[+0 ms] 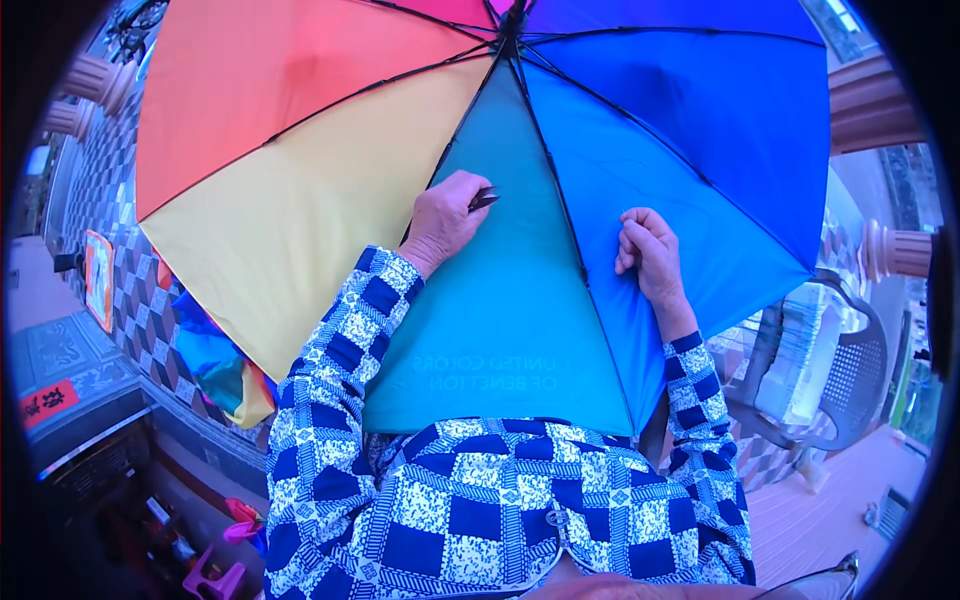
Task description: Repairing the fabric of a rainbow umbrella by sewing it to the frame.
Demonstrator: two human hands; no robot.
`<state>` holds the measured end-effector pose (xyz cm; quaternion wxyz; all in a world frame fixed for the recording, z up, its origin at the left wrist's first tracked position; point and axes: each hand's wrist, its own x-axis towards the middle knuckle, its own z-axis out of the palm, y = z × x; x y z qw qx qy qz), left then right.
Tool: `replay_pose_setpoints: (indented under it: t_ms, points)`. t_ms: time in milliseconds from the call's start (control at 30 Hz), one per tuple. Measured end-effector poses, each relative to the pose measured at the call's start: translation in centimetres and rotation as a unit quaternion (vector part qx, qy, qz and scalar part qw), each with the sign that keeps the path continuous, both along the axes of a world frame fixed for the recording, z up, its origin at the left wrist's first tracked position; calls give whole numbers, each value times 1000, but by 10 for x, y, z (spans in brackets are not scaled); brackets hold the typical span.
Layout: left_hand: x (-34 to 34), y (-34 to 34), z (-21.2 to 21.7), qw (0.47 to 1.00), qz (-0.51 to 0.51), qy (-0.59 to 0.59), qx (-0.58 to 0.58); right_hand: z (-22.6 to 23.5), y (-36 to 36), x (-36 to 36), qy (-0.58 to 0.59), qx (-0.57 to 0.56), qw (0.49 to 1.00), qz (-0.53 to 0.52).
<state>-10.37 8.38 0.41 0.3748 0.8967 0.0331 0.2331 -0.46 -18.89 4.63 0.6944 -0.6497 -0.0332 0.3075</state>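
A rainbow-coloured umbrella lies spread in front of the person's torso, its inner side facing up and its near edge at the waist. Right of the umbrella stands a grey plastic chair, and left of it is a bunch of multicoloured fabric; a careful worker would stop the canopy from snagging on either. On the umbrella's near side, the teal panel lies between the yellow panel and the light-blue panel. Close work here probably goes best with the cloth drawn evenly, since thin canopy fabric puckers if tugged from one side only.

The left hand is over the umbrella's rib between yellow and teal, its fingers closed around a small dark pointed tool (perhaps thread snips, though it is too small to be sure). The tip is best angled along the rib and clear of the fabric, because a slip could nick the panel. The right hand is above the umbrella's light-blue panel, fingers curled in against the thumb; whether they pinch a fine thread, I cannot tell. If they do, a light, steady tension should serve better than a sharp pull.
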Motion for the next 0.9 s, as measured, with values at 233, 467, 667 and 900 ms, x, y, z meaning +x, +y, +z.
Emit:
replay_pose_setpoints:
  t_ms: [233,467,667,900]
  points:
    - [1,-3,-1,999,-24,32,26,-1,-1,1,12,-10,1000,-8]
    - [3,-5,-2,996,-20,59,57,0,-6,3,24,42,999,-7]
    - [-1,-5,-5,996,-17,52,64,33,-54,30,1,116,985,-126]
    - [-1,-4,-5,997,-17,45,68,121,-190,87,-99,272,944,-158]
